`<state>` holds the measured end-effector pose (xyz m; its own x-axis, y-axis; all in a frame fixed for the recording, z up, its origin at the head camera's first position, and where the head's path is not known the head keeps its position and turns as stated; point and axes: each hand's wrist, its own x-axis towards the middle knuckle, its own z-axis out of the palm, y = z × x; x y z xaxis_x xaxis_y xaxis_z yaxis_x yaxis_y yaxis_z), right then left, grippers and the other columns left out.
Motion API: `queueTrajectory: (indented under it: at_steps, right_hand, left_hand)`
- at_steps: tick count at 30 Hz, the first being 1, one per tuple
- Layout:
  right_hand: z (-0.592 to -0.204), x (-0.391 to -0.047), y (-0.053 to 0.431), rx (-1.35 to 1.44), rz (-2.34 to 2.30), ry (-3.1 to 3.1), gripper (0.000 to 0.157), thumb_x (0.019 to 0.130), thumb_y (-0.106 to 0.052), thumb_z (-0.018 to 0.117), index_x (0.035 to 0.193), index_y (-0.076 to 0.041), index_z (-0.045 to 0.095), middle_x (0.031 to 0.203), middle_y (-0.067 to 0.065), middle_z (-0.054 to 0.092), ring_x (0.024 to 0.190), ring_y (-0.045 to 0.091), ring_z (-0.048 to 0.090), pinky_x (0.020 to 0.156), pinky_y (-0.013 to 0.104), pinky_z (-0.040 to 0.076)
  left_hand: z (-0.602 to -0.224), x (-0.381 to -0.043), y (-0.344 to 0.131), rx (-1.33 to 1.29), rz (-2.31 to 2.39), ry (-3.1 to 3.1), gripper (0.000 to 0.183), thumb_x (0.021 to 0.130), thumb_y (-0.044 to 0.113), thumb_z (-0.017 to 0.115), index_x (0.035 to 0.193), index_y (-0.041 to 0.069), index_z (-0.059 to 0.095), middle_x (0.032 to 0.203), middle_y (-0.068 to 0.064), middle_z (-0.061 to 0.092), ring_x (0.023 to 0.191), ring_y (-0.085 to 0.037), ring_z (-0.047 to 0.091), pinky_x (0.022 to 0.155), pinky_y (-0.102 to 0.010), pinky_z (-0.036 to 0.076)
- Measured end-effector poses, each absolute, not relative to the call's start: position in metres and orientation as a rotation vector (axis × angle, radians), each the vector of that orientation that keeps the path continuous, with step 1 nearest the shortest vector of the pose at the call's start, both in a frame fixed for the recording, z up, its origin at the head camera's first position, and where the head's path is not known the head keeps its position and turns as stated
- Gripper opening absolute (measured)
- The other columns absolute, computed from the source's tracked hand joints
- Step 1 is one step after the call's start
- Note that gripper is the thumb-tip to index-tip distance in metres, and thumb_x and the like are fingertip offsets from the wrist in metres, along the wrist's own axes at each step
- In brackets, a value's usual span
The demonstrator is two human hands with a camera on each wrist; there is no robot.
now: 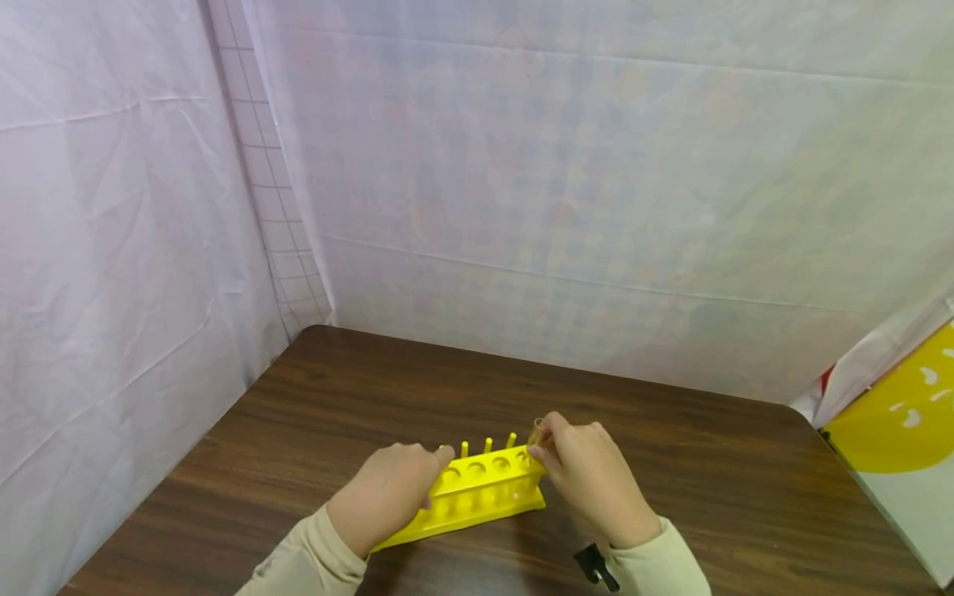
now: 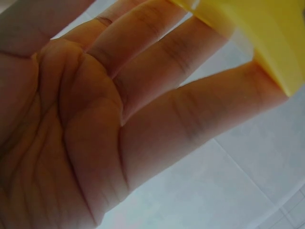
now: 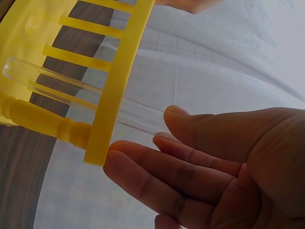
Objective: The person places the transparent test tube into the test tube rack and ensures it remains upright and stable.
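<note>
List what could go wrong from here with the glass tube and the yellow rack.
1. The right hand pinches the clear test tube only near its top, with the tube already through the end hole; a slip might drop it onto the base.
2. The tube sits in the end hole of the yellow rack, so sideways pressure might tip the rack.
3. The left hand steadies the rack with straight fingers only, so it could slide.

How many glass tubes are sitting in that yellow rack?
1 that I can see: a clear glass tube pinched by the right hand, passing through a hole at the right end of the yellow rack. The hands may hide others.
</note>
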<state>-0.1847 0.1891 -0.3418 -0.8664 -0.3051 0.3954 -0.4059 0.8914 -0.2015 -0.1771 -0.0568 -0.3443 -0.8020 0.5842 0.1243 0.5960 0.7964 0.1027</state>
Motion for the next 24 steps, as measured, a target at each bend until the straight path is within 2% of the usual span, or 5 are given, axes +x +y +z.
queueTrajectory:
  at_steps: [7, 12, 21, 24]
  right_hand:
    - [-0.3403, -0.1844, 0.1879, 0.521, 0.385, -2.710, 0.016, 0.087, -0.015, 0.084, 0.091, -0.011, 0.069, 0.076, -0.006, 0.071, 0.060, 0.003, 0.057, 0.081, 0.045, 0.054]
    - [-0.3393, -0.1837, 0.1871, 0.517, 0.372, -2.718, 0.017, 0.086, -0.016, 0.085, 0.092, -0.011, 0.070, 0.076, -0.007, 0.071, 0.059, 0.002, 0.054, 0.078, 0.043, 0.053]
    - [-0.3385, -0.1830, 0.1876, 0.519, 0.366, -2.711, 0.018, 0.085, -0.016, 0.086, 0.092, -0.011, 0.071, 0.080, -0.005, 0.073, 0.062, 0.005, 0.061, 0.081, 0.045, 0.054]
    - [-0.3378, -0.1833, 0.1881, 0.526, 0.369, -2.706, 0.018, 0.085, -0.015, 0.086, 0.093, -0.011, 0.071, 0.080, -0.005, 0.074, 0.064, 0.006, 0.063, 0.081, 0.045, 0.054]
  left_hand:
    - [-0.3445, -0.1770, -0.0569, -0.945, -0.199, -2.896, 0.047, 0.074, 0.012, 0.091, 0.115, 0.005, 0.068, 0.078, -0.008, 0.071, 0.066, -0.023, 0.068, 0.060, -0.036, 0.061]
    - [-0.3448, -0.1763, -0.0574, -0.943, -0.216, -2.893, 0.046, 0.074, 0.011, 0.091, 0.114, 0.005, 0.068, 0.078, -0.008, 0.071, 0.066, -0.023, 0.068, 0.061, -0.037, 0.061]
    - [-0.3433, -0.1744, -0.0589, -0.972, -0.222, -2.890, 0.042, 0.076, 0.010, 0.090, 0.110, 0.005, 0.066, 0.076, -0.008, 0.069, 0.066, -0.022, 0.066, 0.058, -0.033, 0.059]
    - [-0.3428, -0.1737, -0.0591, -0.969, -0.219, -2.892, 0.045, 0.076, 0.010, 0.090, 0.113, 0.004, 0.066, 0.078, -0.009, 0.070, 0.067, -0.024, 0.067, 0.058, -0.034, 0.060]
